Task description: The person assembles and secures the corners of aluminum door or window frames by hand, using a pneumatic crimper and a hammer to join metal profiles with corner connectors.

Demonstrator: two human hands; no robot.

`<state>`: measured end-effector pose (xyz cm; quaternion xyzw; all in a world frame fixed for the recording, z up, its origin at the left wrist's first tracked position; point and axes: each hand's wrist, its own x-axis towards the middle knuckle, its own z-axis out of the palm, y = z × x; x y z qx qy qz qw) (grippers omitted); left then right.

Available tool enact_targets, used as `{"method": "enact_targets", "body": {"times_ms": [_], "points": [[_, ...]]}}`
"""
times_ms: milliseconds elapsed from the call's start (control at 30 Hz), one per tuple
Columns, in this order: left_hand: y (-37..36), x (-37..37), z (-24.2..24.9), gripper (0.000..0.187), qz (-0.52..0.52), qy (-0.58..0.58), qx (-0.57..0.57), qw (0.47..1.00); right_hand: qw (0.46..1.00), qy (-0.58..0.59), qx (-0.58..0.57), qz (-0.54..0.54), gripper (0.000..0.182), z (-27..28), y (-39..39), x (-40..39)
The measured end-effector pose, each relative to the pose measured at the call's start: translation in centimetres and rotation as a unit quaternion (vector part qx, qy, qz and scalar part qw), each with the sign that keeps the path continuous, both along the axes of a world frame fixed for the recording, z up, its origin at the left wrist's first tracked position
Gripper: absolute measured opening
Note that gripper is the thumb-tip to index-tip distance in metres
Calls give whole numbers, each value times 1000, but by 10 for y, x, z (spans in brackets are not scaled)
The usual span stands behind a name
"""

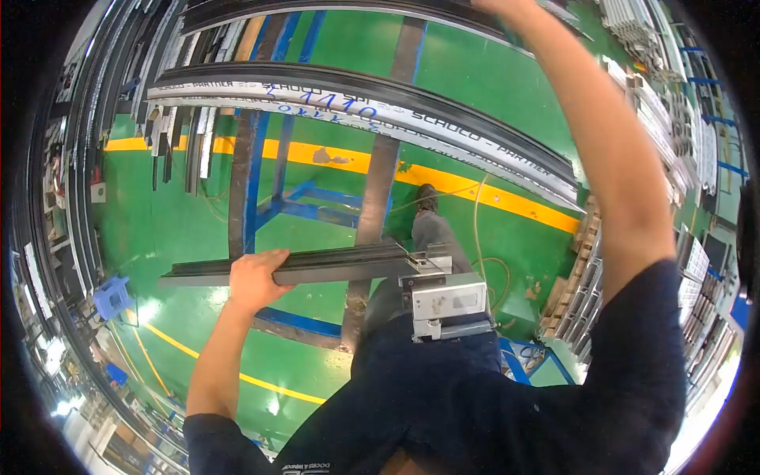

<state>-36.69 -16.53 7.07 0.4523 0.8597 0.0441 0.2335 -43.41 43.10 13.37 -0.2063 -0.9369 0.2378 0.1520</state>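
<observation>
Our left hand [260,280] is clasped over the dark bar [340,266], which lies across the near part of the table [374,202], its right end close by the grey machine [449,302]; whether they touch, we can't tell. To do this well, we should keep that grip firm and the bar flat on both beams, so its end doesn't tip or twist. Our right hand [507,6] is up at the top edge, beside the far dark bar [340,9], cut off, so we can't say whether it grasps anything.
</observation>
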Motion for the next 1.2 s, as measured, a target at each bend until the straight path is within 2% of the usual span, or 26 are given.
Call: {"method": "enact_targets", "body": {"times_ms": [33, 67, 100, 133, 167, 200, 233, 300, 333, 400, 433, 500, 567, 633, 700, 767, 800, 833, 900, 967, 1000, 1033, 1100, 1200], "points": [[2, 1, 2, 59, 6, 1, -15, 1000, 960, -22, -277, 23, 44, -1, -6, 38], [2, 1, 4, 60, 10, 2, -33, 999, 960, -32, -277, 23, 32, 17, -41, 104], [0, 0, 2, 60, 7, 1, -32, 999, 917, 28, -396, 31, 41, 37, -94, 155], [-3, -1, -2, 61, 5, 4, -29, 1000, 905, -87, -416, -9, 31, 63, -127, 202], [-6, -1, -5, 62, 2, 5, -27, 1000, 897, -75, -427, -88, 32, 48, -163, 252], [-8, 0, -7, 62, -4, 3, -28, 1000, 791, -137, -573, -165, 34, 58, -191, 292], [-8, 0, -8, 62, -8, 8, -29, 1000, 734, -175, -631, -181, 37, 40, -210, 338], [-7, -1, -9, 63, -17, 17, -30, 999, 603, -171, -705, -331, 34, 36, -245, 376], [-7, -1, -8, 62, -12, 13, -36, 999, 598, -165, -708, -338, 34, 20, -253, 392], [-5, 1, -9, 61, -11, 16, -36, 999, 496, 6, -744, -448, 26, -13, -258, 415], [-5, 2, -9, 61, -11, 19, -25, 999, 493, 14, -745, -449, 26, -16, -257, 417], [-3, 2, -9, 60, -16, 27, -11, 999, 443, 84, -724, -523, 24, -23, -251, 413], [-3, 2, -7, 61, -18, 33, -24, 999, 486, 16, -708, -513, 29, -27, -273, 405], [-5, 2, -7, 61, -16, 35, -18, 999, 484, -136, -782, -368, 30, -6, -294, 396], [-6, 1, -6, 61, -16, 33, -16, 999, 483, -129, -783, -371, 30, -4, -293, 398], [-7, 2, -8, 62, -22, 41, -10, 999, 540, -59, -714, -442, 29, -6, -272, 409], [-5, 1, -8, 62, -17, 39, -7, 999, 515, 5, -695, -502, 27, -21, -258, 417], [-4, 1, -6, 63, -18, 38, -18, 999, 514, 49, -660, -545, 25, -26, -249, 417], [-6, 2, -5, 63, -19, 39, -30, 999, 479, 99, -638, -595, 24, -45, -256, 407], [-4, 2, -5, 63, -14, 29, -32, 999, 528, -164, -698, -455, 28, -13, -289, 392], [-5, 2, -6, 63, -17, 27, -35, 999, 469, -173, -771, -396, 28, 4, -294, 389], [-9, 2, -7, 63, -15, 23, -26, 999, 464, -173, -773, -397, 28, 3, -292, 393], [-10, -1, -7, 62, -14, 22, -15, 1000, 509, -127, -725, -446, 29, 0, -273, 402], [-5, 3, -3, 61, -15, 22, -24, 999, 486, 27, -670, -561, 27, -38, -254, 414]]}}
